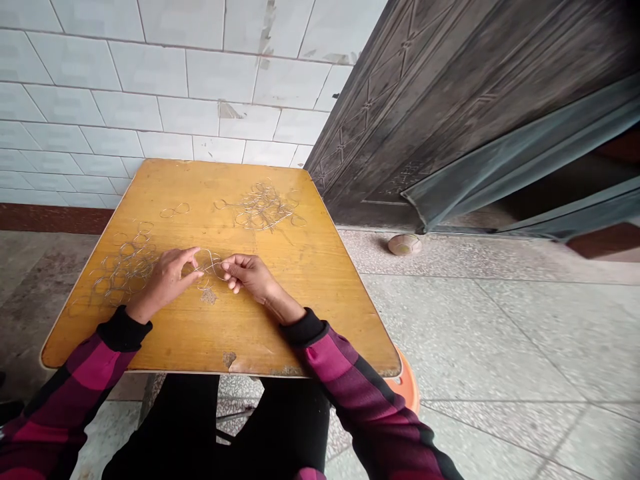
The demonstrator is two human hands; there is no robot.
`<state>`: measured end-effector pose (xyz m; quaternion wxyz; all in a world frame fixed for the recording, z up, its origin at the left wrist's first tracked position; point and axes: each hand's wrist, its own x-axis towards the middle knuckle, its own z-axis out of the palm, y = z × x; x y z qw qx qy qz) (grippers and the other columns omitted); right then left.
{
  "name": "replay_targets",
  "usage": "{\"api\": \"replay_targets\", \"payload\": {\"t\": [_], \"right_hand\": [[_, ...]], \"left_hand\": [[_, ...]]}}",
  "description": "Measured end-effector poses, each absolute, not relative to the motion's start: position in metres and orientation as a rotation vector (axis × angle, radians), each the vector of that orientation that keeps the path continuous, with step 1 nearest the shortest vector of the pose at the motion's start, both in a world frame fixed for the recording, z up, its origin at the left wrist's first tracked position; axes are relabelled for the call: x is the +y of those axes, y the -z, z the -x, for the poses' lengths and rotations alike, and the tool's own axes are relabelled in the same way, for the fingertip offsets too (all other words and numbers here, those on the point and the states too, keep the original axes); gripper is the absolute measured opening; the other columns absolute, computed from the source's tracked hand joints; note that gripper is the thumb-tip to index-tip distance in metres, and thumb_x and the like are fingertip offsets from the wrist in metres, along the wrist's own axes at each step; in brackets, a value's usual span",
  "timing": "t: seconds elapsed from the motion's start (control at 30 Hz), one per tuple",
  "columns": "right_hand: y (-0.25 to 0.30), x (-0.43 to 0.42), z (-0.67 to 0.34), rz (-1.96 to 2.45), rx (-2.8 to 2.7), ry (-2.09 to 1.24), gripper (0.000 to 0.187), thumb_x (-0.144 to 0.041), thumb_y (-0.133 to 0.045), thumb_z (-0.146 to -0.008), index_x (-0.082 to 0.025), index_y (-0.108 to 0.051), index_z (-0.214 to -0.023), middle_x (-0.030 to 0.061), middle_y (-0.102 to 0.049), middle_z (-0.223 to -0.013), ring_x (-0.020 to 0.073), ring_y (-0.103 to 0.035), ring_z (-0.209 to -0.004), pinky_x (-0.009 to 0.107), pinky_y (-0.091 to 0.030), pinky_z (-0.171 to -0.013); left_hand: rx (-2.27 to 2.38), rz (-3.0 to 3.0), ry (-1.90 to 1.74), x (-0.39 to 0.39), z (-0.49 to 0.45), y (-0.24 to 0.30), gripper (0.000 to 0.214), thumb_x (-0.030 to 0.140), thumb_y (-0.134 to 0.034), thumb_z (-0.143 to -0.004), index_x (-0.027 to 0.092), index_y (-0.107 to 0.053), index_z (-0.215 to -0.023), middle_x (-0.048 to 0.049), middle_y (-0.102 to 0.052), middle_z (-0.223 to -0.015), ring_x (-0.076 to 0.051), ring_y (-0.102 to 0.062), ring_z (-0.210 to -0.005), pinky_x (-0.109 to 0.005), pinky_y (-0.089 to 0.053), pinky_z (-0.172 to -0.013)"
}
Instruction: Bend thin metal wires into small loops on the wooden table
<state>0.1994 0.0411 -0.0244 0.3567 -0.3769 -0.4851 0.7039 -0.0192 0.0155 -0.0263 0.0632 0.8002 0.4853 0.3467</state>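
A thin wire bent into a figure-eight point(210, 262) is held between my hands over the wooden table point(280, 293). My right hand point(249, 275) pinches its right loop between thumb and fingers. On the other side, the thumb and forefinger of my left hand point(173, 275) curve around the left loop, their tips apart at its edges. Beside my left hand lies a loose heap of bent wire loops point(123, 267). A denser tangle of wire pieces point(265, 207) rests farther back. One separate figure-eight wire point(175, 211) lies toward the back left.
White wall tiles point(160, 70) stand behind the table. To the right are a dark carved door point(400, 120) and a grey-blue curtain point(480, 173). A roundish object point(405, 245) sits on the floor by the door. An orange stool point(409, 383) shows under the table's right corner.
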Motion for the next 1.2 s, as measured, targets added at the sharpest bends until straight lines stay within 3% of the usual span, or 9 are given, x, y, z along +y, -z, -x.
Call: {"api": "replay_targets", "payload": {"t": [0.17, 0.27, 0.67, 0.9, 1.2], "right_hand": [[0.024, 0.039, -0.198, 0.958, -1.249, -1.845, 0.041, -0.047, -0.080, -0.062, -0.015, -0.062, -0.078, -0.0045, -0.061, -0.061, 0.0052, -0.054, -0.044, 0.017, -0.044, -0.039], [0.025, 0.037, -0.195, 0.937, -1.244, -1.839, 0.040, -0.048, -0.080, -0.063, -0.015, -0.063, -0.079, -0.0044, -0.061, -0.062, 0.0055, -0.056, -0.045, 0.017, -0.046, -0.040], [0.027, 0.029, -0.187, 0.818, -1.133, -2.006, 0.036, -0.043, -0.080, -0.068, -0.014, -0.068, -0.086, -0.0030, -0.064, -0.065, 0.0052, -0.058, -0.048, 0.016, -0.048, -0.043], [0.026, 0.026, -0.185, 0.789, -1.012, -2.113, 0.032, -0.037, -0.081, -0.068, -0.013, -0.069, -0.085, -0.0032, -0.065, -0.063, 0.0043, -0.058, -0.047, 0.013, -0.048, -0.041], [0.021, 0.018, -0.182, 0.767, -0.968, -2.363, 0.018, -0.025, -0.076, -0.075, -0.010, -0.070, -0.081, -0.0031, -0.063, -0.057, 0.0016, -0.053, -0.041, 0.009, -0.039, -0.035]], "left_hand": [[1.511, -2.499, -0.971, 0.015, 0.018, 0.025, 0.013, 0.023, -0.058, -0.087, 0.020, -0.067, -0.096, -0.0038, -0.068, -0.081, -0.019, -0.062, -0.080, -0.035, -0.046, -0.079], [1.529, -2.567, -0.911, 0.015, 0.016, 0.025, 0.016, 0.025, -0.054, -0.090, 0.020, -0.069, -0.087, -0.0036, -0.066, -0.075, -0.018, -0.060, -0.075, -0.033, -0.045, -0.074], [1.452, -2.465, -1.163, 0.006, 0.004, 0.020, 0.019, 0.024, -0.052, -0.091, 0.019, -0.068, -0.083, -0.0049, -0.065, -0.079, -0.018, -0.059, -0.077, -0.032, -0.048, -0.072], [1.439, -2.647, -1.109, 0.002, 0.000, 0.021, 0.019, 0.017, -0.048, -0.092, 0.017, -0.064, -0.082, -0.0055, -0.063, -0.079, -0.018, -0.057, -0.077, -0.032, -0.046, -0.072], [1.502, -3.024, -0.943, 0.000, -0.004, 0.021, 0.015, 0.012, -0.048, -0.090, 0.016, -0.063, -0.090, -0.0076, -0.062, -0.077, -0.023, -0.051, -0.076, -0.037, -0.039, -0.070]]}}
